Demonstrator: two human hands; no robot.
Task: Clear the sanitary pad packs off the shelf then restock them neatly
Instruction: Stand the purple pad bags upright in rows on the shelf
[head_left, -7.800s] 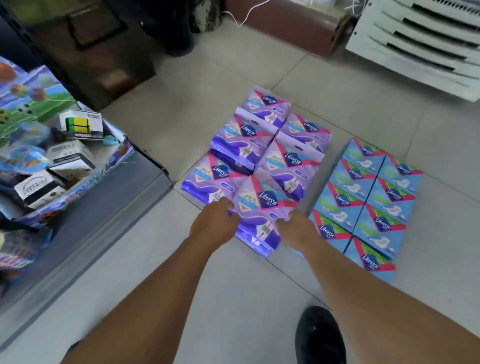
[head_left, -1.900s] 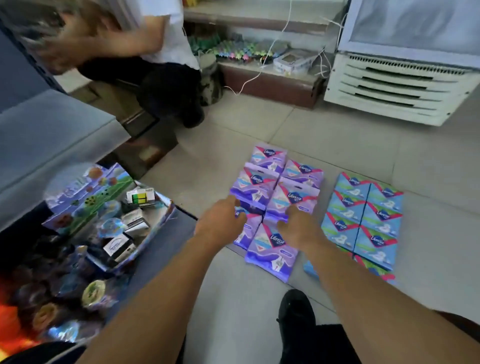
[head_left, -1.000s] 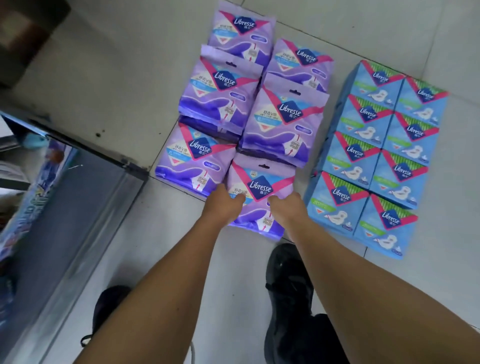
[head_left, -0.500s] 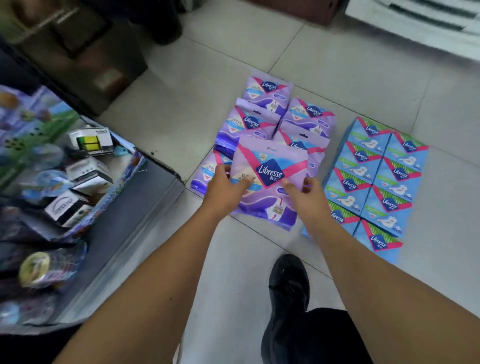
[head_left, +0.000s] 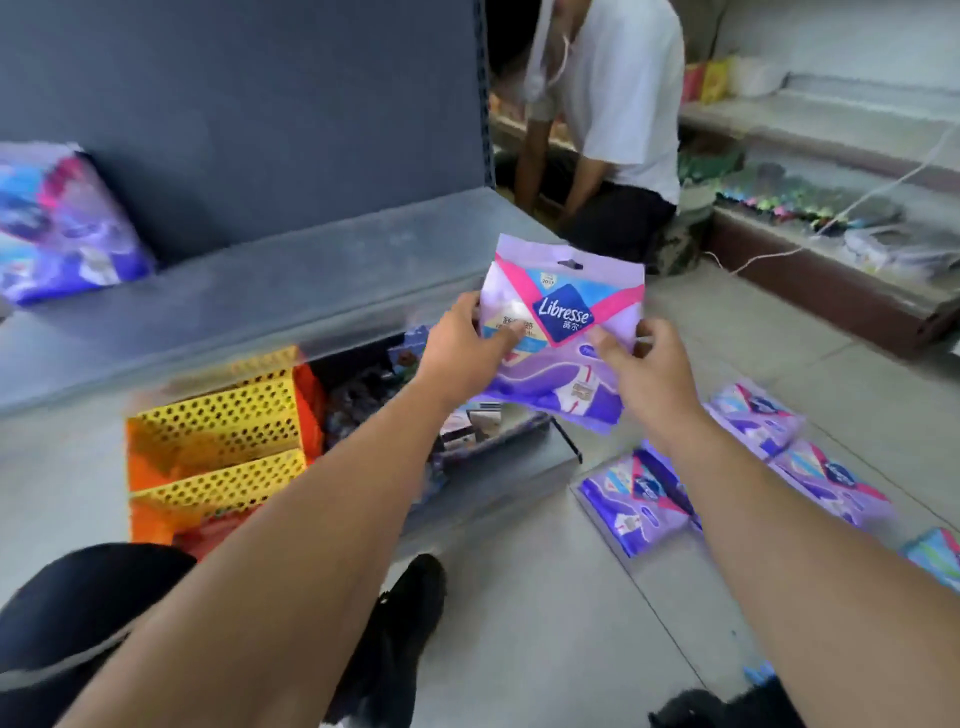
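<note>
Grey shelf (head_left: 270, 280) ahead, 1 purple pack (head_left: 563, 332) held up.
Left hand (head_left: 460, 345) and right hand (head_left: 641, 366) pinch its sides; other packs (head_left: 634, 499) lie on the floor (head_left: 545, 623).

Both hands, left hand (head_left: 462, 348) and right hand (head_left: 641, 366), held a purple pack (head_left: 563, 332) upright above the floor, grey shelf (head_left: 260, 291) at ten o'clock.

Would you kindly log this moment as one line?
phase: restocking | left hand + right hand: hold purple pack | shelf: one pack
</note>
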